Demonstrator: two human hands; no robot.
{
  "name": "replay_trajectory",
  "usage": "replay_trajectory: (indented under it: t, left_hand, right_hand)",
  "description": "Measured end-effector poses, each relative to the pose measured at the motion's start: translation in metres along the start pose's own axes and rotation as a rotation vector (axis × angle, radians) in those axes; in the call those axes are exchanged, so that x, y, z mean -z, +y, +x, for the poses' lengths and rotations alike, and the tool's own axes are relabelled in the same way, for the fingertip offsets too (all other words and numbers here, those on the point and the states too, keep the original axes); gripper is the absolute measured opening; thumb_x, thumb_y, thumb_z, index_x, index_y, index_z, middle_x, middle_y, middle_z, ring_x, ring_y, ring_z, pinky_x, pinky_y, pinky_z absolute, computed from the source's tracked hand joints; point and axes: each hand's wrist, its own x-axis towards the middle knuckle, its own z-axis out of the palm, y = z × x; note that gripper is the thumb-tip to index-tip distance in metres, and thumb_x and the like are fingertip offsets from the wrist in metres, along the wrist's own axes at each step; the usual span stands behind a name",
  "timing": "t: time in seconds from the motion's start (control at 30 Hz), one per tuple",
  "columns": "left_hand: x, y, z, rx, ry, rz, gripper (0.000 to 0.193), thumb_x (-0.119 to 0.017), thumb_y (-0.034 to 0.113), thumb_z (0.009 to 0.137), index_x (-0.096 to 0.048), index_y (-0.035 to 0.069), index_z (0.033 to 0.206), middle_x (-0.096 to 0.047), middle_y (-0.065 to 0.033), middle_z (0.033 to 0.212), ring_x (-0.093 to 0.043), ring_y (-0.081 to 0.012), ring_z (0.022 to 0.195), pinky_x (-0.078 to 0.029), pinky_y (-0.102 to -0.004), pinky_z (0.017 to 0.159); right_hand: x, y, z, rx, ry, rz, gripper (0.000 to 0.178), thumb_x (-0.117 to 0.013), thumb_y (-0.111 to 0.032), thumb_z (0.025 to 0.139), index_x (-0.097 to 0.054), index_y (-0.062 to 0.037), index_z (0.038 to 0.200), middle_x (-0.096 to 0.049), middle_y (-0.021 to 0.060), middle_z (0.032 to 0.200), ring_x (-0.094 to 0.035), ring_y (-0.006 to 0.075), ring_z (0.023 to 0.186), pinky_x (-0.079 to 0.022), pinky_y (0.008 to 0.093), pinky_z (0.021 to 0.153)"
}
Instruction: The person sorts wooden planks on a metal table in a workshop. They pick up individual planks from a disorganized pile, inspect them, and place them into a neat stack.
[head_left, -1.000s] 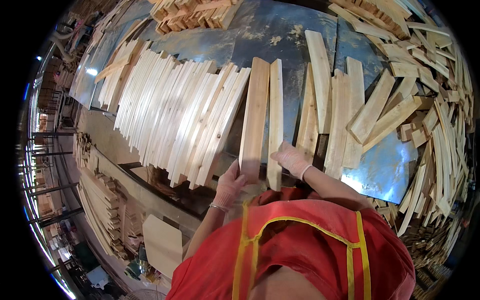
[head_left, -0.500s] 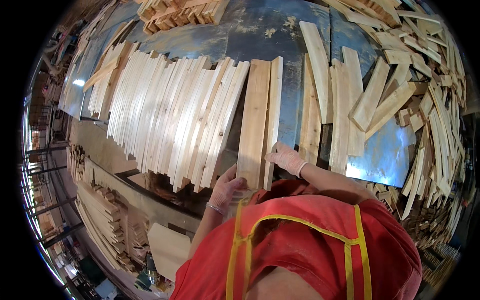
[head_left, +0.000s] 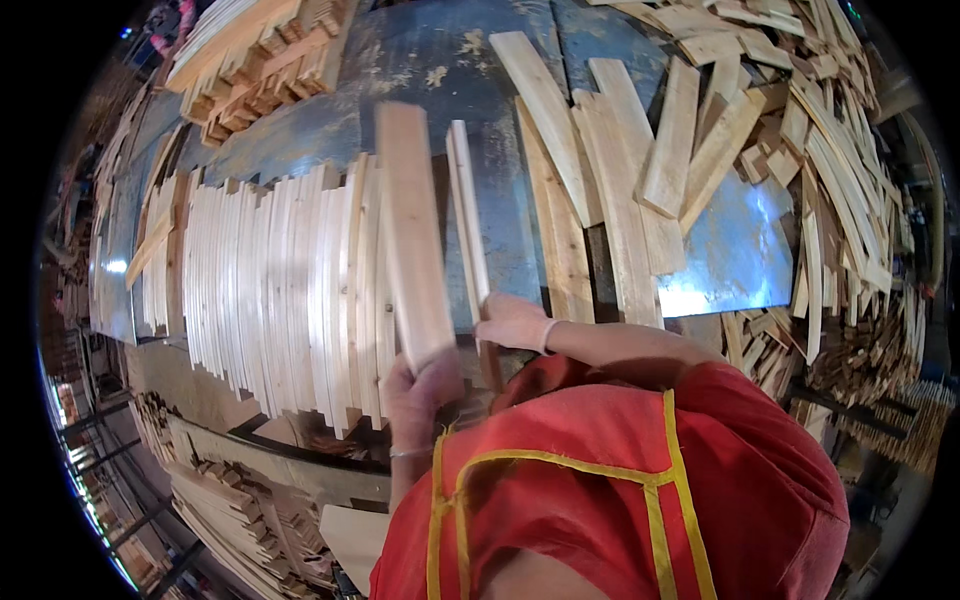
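My left hand (head_left: 424, 396), in a pale work glove, is closed round the near end of a wide wooden board (head_left: 412, 230). The board is smeared by motion and covers the right end of a row of pale wooden strips (head_left: 270, 285) lying side by side. A narrow wooden strip (head_left: 464, 205) stands apart from the board, to its right. Its near part is gripped by my gloved right hand (head_left: 513, 323), the fingers bent round it. A gap with blue metal tabletop (head_left: 500, 180) shows beyond the strip.
Several loose boards (head_left: 630, 200) lie on the table to the right. Beyond them spreads a heap of offcuts (head_left: 780, 160). A stack of notched wood pieces (head_left: 255, 70) sits at the far left. More planks (head_left: 225, 515) are piled below the table's near left edge.
The wide board has parted from the narrow strip and moved left toward the row, in my left hand. My right hand still holds the strip. The whole view has shifted too.
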Motion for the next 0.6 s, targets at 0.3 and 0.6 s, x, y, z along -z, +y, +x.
replay_trajectory:
  t: [0.3,0.6]
  left_hand:
    - [-0.042,0.048,0.009,-0.226,0.084,0.02,0.041,-0.067,0.007,0.094,-0.064,-0.005,0.132,-0.073,-0.0129,0.108,-0.073,-0.0217,0.089,-0.062,-0.0351,0.072]
    - [-0.192,0.001,0.056,-0.15,-0.171,0.183,0.039,-0.073,0.013,0.09,-0.068,-0.003,0.125,-0.073,-0.0069,0.109,-0.064,-0.0123,0.092,-0.053,-0.0281,0.08]
  right_hand:
    - [0.056,-0.019,0.008,0.464,0.206,-0.272,0.09,-0.08,-0.032,0.082,-0.04,-0.004,0.157,-0.055,0.0285,0.148,-0.052,0.0438,0.139,-0.044,0.0483,0.116]
    - [0.207,0.258,-0.148,-0.091,0.807,0.961,0.074,-0.066,0.001,0.083,-0.051,-0.0021,0.155,-0.071,0.0163,0.12,-0.066,0.0213,0.108,-0.054,0.034,0.094]
